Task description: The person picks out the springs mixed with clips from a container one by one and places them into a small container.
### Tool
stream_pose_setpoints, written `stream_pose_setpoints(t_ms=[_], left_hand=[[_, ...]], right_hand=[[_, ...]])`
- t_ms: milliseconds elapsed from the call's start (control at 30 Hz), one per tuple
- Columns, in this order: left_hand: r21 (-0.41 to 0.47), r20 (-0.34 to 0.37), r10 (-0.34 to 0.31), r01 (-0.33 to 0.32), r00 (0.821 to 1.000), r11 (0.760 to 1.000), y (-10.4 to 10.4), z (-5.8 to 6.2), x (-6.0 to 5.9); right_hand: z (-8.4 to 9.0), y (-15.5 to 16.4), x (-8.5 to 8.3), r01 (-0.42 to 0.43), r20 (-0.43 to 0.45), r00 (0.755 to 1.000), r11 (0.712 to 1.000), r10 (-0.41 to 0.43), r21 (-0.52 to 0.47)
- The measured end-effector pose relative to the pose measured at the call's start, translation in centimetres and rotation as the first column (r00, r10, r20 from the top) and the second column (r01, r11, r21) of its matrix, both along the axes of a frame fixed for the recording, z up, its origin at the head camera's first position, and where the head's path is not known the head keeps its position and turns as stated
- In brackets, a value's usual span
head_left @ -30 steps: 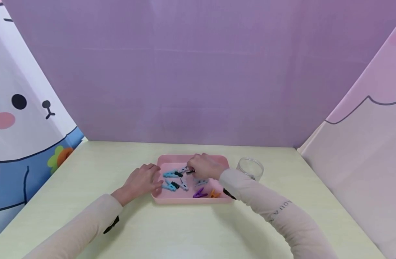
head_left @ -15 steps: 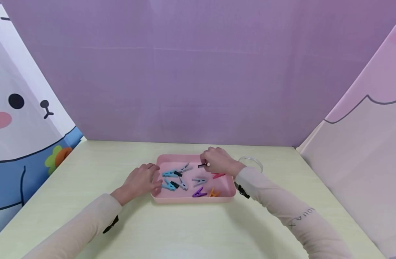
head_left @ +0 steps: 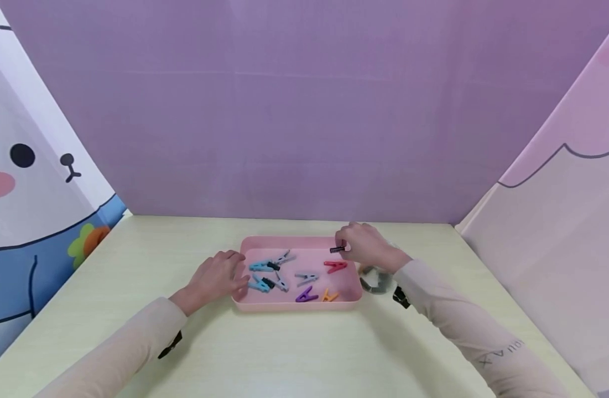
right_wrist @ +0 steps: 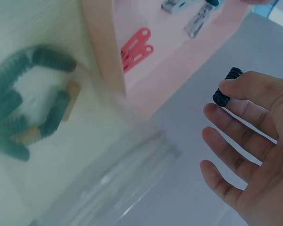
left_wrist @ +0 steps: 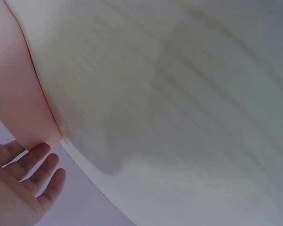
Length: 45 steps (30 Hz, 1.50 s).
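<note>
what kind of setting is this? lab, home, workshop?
Likely a staged tabletop recording booth, not a workshop: a pale table walled by plain purple panels and cartoon backdrops, with only a pink tray of clothespins and a clear jar.

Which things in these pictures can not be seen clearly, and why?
- Jar: in the head view the right hand and wrist cover most of it; in the right wrist view it is blurred.
- Black spring: fingers hide one end; tiny in the head view.
- Left hand: cut off by the left wrist view's edge.
- Tray: left wrist view shows only a blurred wall.
- Clips: too small for detail.
</note>
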<state>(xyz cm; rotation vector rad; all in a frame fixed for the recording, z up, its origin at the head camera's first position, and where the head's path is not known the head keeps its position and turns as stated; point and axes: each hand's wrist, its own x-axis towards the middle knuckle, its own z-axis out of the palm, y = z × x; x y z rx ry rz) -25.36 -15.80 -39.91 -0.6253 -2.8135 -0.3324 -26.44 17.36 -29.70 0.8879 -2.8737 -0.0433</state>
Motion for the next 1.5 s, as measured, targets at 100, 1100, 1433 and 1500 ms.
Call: stream_pose_setpoints(t_ms=[100,1100,1433,1500], left_hand=[[0.000,0.001,-0.001,0.001,1.000,1.000,0.0,0.0,0.0],[-0.004,-0.016,-0.008,0.008,1.000,1.000,0.1,-0.2,-0.1],[-0.007,-0.007,-0.001,0.001,1.000,1.000,0.1,-0.3,-0.1],[-0.002,-0.001,0.001,-0.001,1.000,1.000,0.1,-0.2,-0.1]], right_hand=[[0.4,1.1,0.3,0.022,0.005,1.000,0.999,-0.022,-0.032],[-0.7,8.0,1.0,0.135,-0.024,0.990,0.985,-0.138,-0.108],[-1.5,8.0,1.0,0.135,-0.019,0.990,0.988,-0.137,-0.080],[-1.6,7.9,1.0,0.129,-0.027,0.991,0.989,-0.131,-0.068]])
